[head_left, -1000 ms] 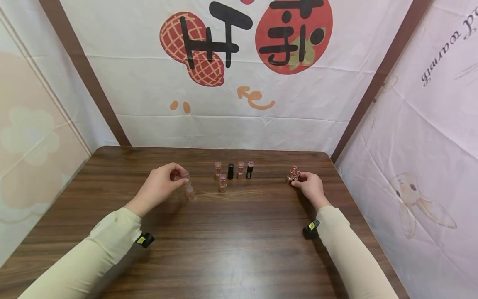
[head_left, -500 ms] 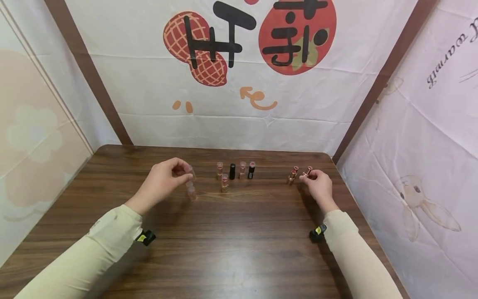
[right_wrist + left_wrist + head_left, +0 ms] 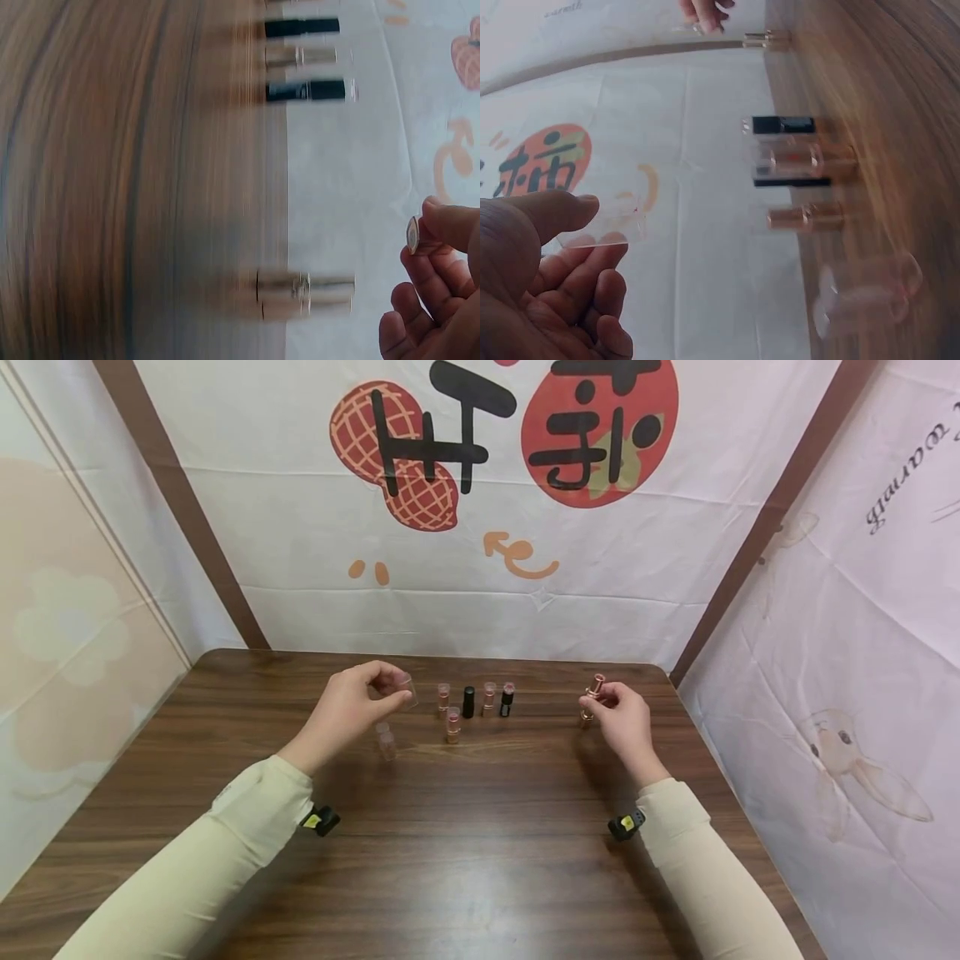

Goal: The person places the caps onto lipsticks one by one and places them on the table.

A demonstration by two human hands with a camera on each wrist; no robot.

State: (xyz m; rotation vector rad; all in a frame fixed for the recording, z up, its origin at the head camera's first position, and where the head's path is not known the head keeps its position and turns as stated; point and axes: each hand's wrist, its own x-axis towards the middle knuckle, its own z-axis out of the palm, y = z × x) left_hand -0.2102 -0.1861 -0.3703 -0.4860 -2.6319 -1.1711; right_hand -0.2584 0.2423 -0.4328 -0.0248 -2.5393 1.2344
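My left hand (image 3: 352, 706) pinches a clear lipstick cap (image 3: 409, 690) between thumb and fingers, raised off the table. Below it, two more clear caps (image 3: 866, 292) stand side by side on the wood. On the other side, my right hand (image 3: 626, 718) holds an uncapped rose-gold lipstick (image 3: 597, 683) in the air, its round base (image 3: 412, 235) facing the right wrist camera. Two uncapped rose-gold lipsticks (image 3: 304, 286) stand close together beneath that hand, partly hidden by it in the head view.
Mid-table stand several lipsticks: a black one (image 3: 468, 702), a black one with a clear top (image 3: 507, 700), and rose-gold ones with clear caps, one of them (image 3: 453, 727) nearer the front. A white printed cloth (image 3: 450, 610) hangs behind the brown table (image 3: 465, 860).
My left hand has carried its cap up and to the right, away from the standing caps. The right hand took one lipstick rightward from the group, then raised it and came back left.
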